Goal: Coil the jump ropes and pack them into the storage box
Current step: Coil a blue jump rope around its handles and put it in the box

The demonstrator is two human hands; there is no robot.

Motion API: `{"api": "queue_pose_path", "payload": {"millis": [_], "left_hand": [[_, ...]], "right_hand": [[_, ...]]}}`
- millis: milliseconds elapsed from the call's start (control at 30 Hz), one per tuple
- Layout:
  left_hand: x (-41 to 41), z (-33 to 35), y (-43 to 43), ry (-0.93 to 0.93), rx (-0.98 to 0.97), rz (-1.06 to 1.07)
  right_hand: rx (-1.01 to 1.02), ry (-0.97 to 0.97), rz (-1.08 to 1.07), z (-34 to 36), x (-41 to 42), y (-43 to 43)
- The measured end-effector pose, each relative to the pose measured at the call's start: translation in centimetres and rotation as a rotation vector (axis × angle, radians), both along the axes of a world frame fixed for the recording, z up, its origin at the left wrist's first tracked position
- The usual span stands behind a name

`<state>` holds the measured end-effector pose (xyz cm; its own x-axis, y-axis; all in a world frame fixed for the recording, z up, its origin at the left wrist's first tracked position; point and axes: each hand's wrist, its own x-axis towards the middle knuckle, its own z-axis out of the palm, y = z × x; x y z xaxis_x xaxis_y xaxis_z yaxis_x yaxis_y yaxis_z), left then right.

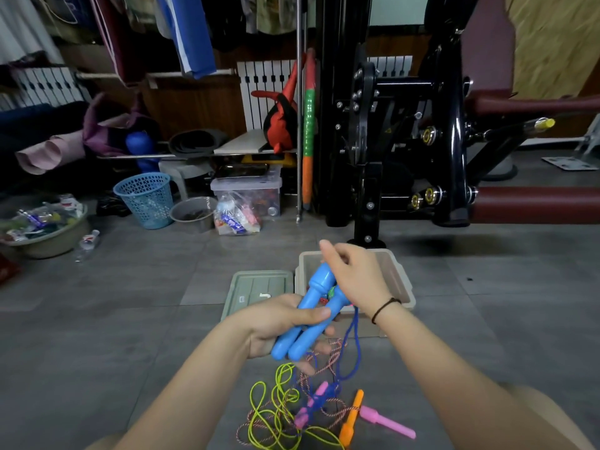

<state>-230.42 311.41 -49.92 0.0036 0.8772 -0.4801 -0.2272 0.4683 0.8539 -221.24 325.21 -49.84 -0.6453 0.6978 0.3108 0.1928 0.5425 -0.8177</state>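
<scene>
My left hand (282, 323) grips two blue jump-rope handles (311, 313) held side by side, pointing up and away. My right hand (354, 274) is at the handles' far ends, fingers curled over them, and a dark blue rope (352, 349) hangs down from under it. Just behind my hands stands the beige storage box (402, 287), open, with its grey-green lid (256, 287) flat on the floor to its left. On the floor below my hands lies a tangle of ropes: a yellow-green one (272, 414), a red-white braided one (328, 362), pink handles (386, 420) and an orange handle (350, 420).
A black exercise machine (406, 141) with maroon pads stands right behind the box. Against the far wall are a blue mesh basket (146, 199), a clear lidded bin (250, 193), a plastic bag of items (237, 216) and a basin (42, 232) at left. Grey floor tiles surround me.
</scene>
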Motion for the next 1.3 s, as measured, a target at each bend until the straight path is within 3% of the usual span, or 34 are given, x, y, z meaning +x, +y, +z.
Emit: {"api": "queue_pose_path", "payload": {"millis": [100,300,400,633,733,800,867,967,1033,1200,1300], "left_hand": [[-0.1,-0.1,-0.2,0.035,-0.033,-0.042],[0.2,-0.9,-0.3,0.114,-0.015,-0.075],[0.3,-1.0,-0.4,0.094,-0.013,-0.126],[-0.5,0.1,-0.8,0.01,-0.039,-0.257],[0.0,-0.1,-0.8,-0.016,-0.07,-0.22],[0.4,-0.3,-0.5,-0.019,-0.056,-0.082],[0.5,-0.6,-0.1,0.037,0.008,0.079],[0.5,-0.4,0.2,0.094,0.121,0.121],[0.6,-0.1,0.3,0.107,0.129,0.09],[-0.8,0.6,-0.1,0.045,0.16,0.107],[-1.7,1.4,-0.3,-0.122,0.232,0.272]], "right_hand": [[0.036,0.056,-0.14,0.2,0.3,0.5],[0.037,-0.217,0.242,-0.8,0.5,-0.2],[0.073,-0.271,0.279,-0.7,0.6,-0.4],[-0.089,-0.29,0.353,-0.3,1.0,-0.7],[-0.055,-0.293,0.286,-0.3,1.0,-0.9],[-0.01,-0.224,0.162,0.1,1.1,-0.6],[0.002,-0.126,0.04,0.8,1.3,-0.2],[-0.038,-0.072,-0.036,1.5,1.9,-0.1],[-0.098,-0.07,-0.014,1.5,2.1,0.1],[-0.598,0.219,0.28,1.9,2.5,0.9],[-0.588,0.115,0.271,0.7,2.1,1.9]]}}
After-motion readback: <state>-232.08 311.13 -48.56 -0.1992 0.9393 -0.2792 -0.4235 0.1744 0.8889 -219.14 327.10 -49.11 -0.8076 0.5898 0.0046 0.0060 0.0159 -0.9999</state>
